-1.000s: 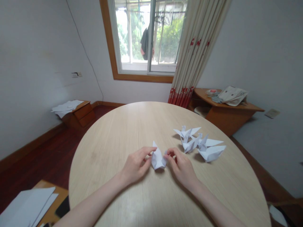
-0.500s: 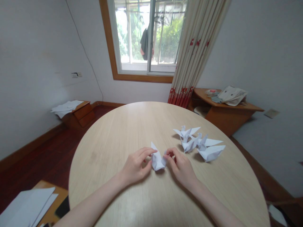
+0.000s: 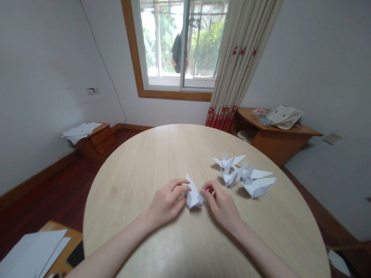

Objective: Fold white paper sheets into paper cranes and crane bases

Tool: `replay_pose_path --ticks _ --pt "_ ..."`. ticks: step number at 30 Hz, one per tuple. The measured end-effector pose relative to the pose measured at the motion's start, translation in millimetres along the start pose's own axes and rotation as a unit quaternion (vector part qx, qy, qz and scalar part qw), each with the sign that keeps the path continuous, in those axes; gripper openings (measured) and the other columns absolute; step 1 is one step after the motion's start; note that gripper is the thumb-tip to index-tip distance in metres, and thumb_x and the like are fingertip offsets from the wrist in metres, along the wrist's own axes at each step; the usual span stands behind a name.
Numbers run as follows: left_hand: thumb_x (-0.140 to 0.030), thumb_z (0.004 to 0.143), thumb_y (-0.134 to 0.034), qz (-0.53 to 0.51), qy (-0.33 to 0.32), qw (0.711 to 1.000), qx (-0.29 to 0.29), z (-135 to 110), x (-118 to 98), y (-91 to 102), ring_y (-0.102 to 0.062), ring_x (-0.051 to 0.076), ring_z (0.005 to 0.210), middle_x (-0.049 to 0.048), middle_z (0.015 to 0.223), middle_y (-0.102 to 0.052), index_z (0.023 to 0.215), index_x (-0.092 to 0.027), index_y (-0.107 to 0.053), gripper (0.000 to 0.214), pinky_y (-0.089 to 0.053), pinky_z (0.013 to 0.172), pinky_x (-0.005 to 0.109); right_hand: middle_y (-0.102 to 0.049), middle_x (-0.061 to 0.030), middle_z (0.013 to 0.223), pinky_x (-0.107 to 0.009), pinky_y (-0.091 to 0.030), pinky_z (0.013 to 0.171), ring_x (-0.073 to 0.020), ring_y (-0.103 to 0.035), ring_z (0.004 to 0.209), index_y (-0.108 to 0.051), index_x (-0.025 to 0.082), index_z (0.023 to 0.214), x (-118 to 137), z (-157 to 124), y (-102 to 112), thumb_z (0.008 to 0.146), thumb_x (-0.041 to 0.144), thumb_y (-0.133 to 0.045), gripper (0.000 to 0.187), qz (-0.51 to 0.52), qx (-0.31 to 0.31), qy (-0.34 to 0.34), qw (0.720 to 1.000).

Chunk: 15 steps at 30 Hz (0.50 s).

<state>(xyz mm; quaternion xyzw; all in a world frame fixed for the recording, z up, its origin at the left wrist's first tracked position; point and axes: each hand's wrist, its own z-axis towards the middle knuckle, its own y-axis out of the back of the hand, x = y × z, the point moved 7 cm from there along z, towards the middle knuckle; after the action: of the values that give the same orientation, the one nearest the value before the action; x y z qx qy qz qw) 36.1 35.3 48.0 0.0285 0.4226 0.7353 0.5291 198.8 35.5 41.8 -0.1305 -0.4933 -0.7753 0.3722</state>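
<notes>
Between my hands, near the middle of the round table (image 3: pixel 139 166), is a folded white paper crane (image 3: pixel 193 197) with one pointed tip standing up. My left hand (image 3: pixel 171 199) holds its left side, the thumb low and the fingers curled over the edge. At its right side my right hand (image 3: pixel 218 200) pinches a small tip of the paper between thumb and forefinger. Several finished paper cranes (image 3: pixel 256 187) stand close together to the right, beyond my right hand.
Loose paper sheets (image 3: pixel 31 253) lie on a wooden surface at the lower left. More paper (image 3: pixel 82 130) tops a small cabinet (image 3: pixel 101 141) by the left wall. A corner desk (image 3: pixel 284 143) with a cloth bag (image 3: pixel 285 116) stands at the back right, near the curtain (image 3: pixel 240 58).
The fingers of my left hand have shifted slightly and spread along the paper's left edge. My right hand keeps its pinch, and the standing cranes have not moved.
</notes>
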Motion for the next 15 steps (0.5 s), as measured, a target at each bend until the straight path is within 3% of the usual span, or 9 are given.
replay_pose_path --ticks 15 --pt "-0.016 0.088 -0.051 0.084 0.011 0.996 -0.021 -0.1 3.0 2.7 -0.062 0.018 0.084 0.007 0.095 -0.062 0.091 -0.02 -0.059 0.01 -0.05 0.068 0.026 -0.061 -0.0007 0.069 -0.026 -0.043 0.057 -0.0159 -0.057 0.058 -0.049 0.022 0.083 1.0 -0.9 -2.8 0.093 0.027 -0.042 0.013 0.039 -0.003 -0.006 0.999"
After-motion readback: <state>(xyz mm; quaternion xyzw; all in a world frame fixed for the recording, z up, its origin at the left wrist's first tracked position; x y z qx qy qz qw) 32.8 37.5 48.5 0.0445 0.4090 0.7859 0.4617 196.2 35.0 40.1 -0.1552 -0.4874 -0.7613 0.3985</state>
